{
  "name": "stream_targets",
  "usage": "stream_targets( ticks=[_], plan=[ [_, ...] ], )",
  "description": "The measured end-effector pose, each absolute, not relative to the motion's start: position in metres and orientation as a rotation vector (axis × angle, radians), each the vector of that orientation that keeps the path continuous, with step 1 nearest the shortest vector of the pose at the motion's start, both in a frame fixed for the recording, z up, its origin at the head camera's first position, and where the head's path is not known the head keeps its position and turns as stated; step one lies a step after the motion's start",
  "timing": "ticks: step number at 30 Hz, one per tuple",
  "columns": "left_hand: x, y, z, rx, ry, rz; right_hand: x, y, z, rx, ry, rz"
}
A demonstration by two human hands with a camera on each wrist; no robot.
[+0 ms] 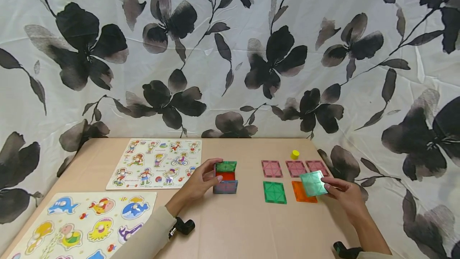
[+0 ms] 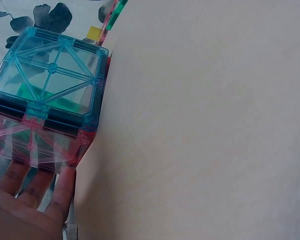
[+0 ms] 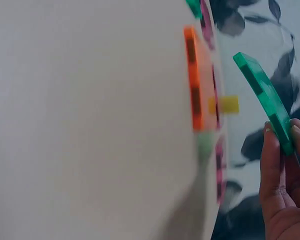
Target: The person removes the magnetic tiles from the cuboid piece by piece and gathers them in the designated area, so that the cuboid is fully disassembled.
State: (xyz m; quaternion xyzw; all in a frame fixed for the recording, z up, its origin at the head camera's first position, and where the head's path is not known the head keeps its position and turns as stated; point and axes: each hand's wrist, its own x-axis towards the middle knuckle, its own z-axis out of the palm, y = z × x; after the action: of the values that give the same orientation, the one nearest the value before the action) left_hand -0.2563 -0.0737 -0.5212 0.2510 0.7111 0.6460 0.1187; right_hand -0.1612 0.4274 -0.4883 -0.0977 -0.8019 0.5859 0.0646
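My left hand [image 1: 199, 182] grips a small box of translucent magnetic tiles [image 1: 225, 187] by its left side, thumb at the near edge. A blue tile [image 2: 52, 67] faces the left wrist camera, and a pink tile [image 2: 35, 142] forms the side against the fingers. Red and green show at the box's top and back in the head view. My right hand [image 1: 347, 196] pinches a green magnetic tile [image 1: 313, 184] by its edge, tilted and raised off the table. In the head view it overlaps an orange tile [image 1: 302, 196].
Another green tile [image 1: 274, 192] lies left of the orange one. Behind them is a row of pink tiles [image 1: 271, 168], with a yellow cylinder [image 1: 295, 154] beyond. Two picture boards, one with children [image 1: 120, 179] and one with sea animals [image 1: 84, 203], cover the table's left part.
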Motion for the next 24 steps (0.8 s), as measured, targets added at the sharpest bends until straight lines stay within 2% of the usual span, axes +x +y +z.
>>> stream_targets(
  ticks=[13, 19, 24],
  plan=[
    [-0.256, -0.074, -0.522, 0.728, 2.086, 1.884, -0.149, 0.479, -0.508, -0.693, -2.442, 1.612],
    [-0.255, -0.074, -0.522, 0.724, 2.081, 1.89, -0.15, 0.484, -0.512, -0.703, -2.465, 1.609],
    [-0.255, -0.075, -0.521, 0.704, 2.077, 1.878, -0.149, 0.481, -0.511, -0.674, -2.645, 1.314]
  ],
)
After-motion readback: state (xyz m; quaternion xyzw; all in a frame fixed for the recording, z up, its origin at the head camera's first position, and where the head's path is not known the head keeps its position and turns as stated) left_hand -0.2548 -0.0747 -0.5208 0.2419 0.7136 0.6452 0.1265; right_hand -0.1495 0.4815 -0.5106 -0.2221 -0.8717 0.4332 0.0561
